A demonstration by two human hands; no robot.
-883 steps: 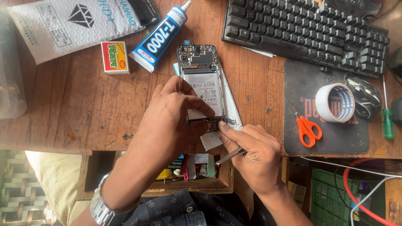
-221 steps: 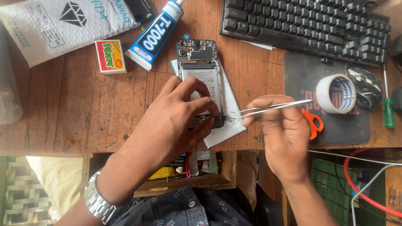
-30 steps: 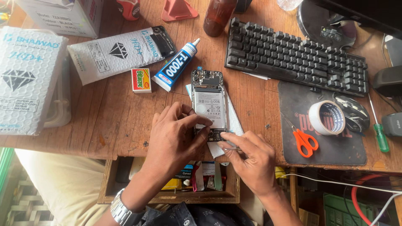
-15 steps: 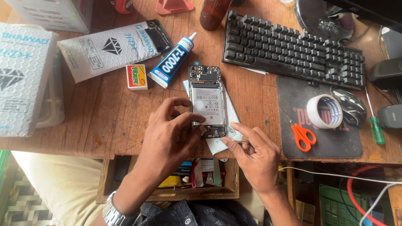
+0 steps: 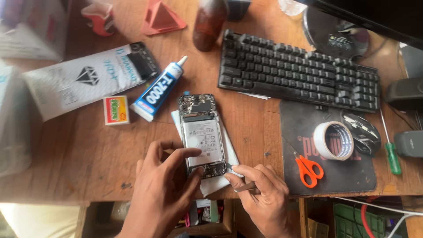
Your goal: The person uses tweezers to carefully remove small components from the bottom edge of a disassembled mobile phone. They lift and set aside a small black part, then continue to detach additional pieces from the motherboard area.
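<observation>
Left hand pinches the opened phone's near end, fingers spread; right hand pinches tweezers beside it, scissors off right.

Repair workbench — opened phone (glue tube)

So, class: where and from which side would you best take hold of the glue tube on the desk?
Probably grip the glue tube across the middle of its blue body, coming from above. It lies flat on the desk, slanted, nozzle toward the bottle, with bare wood along both long sides. The thin white nozzle and flat crimped end offer poorer holds.
</observation>
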